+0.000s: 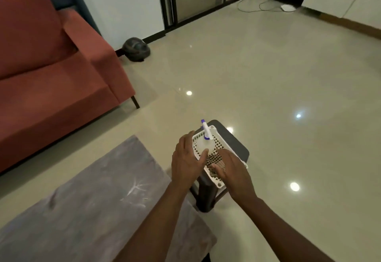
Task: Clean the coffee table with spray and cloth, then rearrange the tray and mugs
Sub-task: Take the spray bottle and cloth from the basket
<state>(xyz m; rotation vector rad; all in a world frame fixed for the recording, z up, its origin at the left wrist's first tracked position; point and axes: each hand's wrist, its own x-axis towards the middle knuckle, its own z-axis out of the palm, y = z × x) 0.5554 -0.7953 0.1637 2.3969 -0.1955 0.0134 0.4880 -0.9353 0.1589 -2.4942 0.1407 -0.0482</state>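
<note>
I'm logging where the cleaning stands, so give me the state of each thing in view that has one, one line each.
Spray bottle: upright in the basket, left hand around it.
Cloth: lying in the basket, under the right hand.
Basket: resting on the dark stool.
Stool: standing beside the coffee table.
Coffee table: top bare, whitish marks on it.
Left hand: open, curled on the bottle.
Right hand: open, flat on the cloth.

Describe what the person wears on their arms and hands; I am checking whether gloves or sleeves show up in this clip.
Nothing is worn that shows. The left hand and right hand are bare, without gloves, and no rings, watch or bands can be made out. Both forearms are uncovered up to the bottom edge of the picture, so no sleeve shows.
</note>
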